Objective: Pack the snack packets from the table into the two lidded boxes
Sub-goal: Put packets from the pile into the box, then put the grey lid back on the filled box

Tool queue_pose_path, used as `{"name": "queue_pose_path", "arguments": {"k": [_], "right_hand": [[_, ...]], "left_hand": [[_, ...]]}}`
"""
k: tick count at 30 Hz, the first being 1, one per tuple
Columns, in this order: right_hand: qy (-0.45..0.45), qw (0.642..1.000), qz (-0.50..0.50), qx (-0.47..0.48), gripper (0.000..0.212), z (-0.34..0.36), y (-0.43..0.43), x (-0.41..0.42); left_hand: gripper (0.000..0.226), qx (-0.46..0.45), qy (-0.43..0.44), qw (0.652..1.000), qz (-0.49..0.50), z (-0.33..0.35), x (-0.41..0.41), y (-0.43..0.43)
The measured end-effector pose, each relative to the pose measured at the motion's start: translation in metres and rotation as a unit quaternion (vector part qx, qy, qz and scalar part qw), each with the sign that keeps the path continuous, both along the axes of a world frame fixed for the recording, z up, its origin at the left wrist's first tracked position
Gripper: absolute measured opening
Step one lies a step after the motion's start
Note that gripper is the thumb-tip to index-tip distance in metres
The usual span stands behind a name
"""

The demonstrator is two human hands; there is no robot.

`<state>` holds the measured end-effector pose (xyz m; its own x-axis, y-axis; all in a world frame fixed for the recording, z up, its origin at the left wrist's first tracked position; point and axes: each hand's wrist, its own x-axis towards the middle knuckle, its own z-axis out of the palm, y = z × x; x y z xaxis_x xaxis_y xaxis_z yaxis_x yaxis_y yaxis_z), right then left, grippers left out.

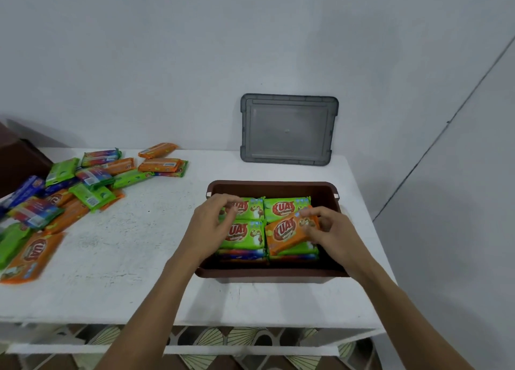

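Right grip (331, 227) pinches orange packet (284, 233) in box (273, 187); left grip (211, 224) loose, empty, over green packets (245, 234) alongside.

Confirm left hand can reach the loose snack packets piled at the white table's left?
Likely yes: only bare white table lies between the left hand and the colourful snack packet pile.

A pale wall (167, 49) fills the back of the room, plain and smooth. On the right side of the wall a thin dark line (446, 124) runs up at a slant to the edge. At the left end of the wall sits a dark brown thing (19, 157), mostly cut off, so I cannot tell what it is. Far below the wall is the floor (245, 336), brown with pale leaf shapes.
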<state>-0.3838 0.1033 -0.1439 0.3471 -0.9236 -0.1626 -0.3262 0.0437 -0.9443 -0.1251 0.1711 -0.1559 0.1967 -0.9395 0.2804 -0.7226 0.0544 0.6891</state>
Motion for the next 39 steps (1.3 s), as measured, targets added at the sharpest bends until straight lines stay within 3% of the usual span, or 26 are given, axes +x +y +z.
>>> {"name": "queue_pose_path", "arguments": {"k": [6,10,17,24,27,33,39], "right_hand": [[0.209,0.973,0.023,-0.097,0.017,-0.01,0.004,0.009],[0.345,0.912,0.057,-0.213,0.024,-0.01,0.009,0.013],[0.382,0.895,0.077,-0.219,0.033,-0.006,0.006,0.012],[0.24,0.947,-0.004,-0.213,0.02,0.027,-0.049,0.009],[0.164,0.965,-0.054,-0.199,0.026,0.036,-0.089,0.01],[0.058,0.991,-0.11,-0.043,0.043,0.036,-0.185,0.012],[-0.017,0.982,-0.164,0.091,0.053,0.023,-0.26,0.019]], "left_hand": [[0.021,0.019,-0.053,0.998,0.013,0.0,-0.004,0.0],[0.021,0.02,-0.078,0.997,0.021,0.001,-0.005,-0.001],[0.02,0.023,-0.078,0.996,0.021,-0.003,-0.004,-0.003],[0.016,-0.001,0.009,1.0,0.028,0.005,0.001,-0.029],[0.016,0.0,0.028,0.999,0.019,0.013,0.003,-0.064],[0.024,0.067,0.101,0.99,0.075,0.023,0.019,-0.167],[0.046,0.181,0.243,0.944,0.128,0.016,0.046,-0.244]]}}
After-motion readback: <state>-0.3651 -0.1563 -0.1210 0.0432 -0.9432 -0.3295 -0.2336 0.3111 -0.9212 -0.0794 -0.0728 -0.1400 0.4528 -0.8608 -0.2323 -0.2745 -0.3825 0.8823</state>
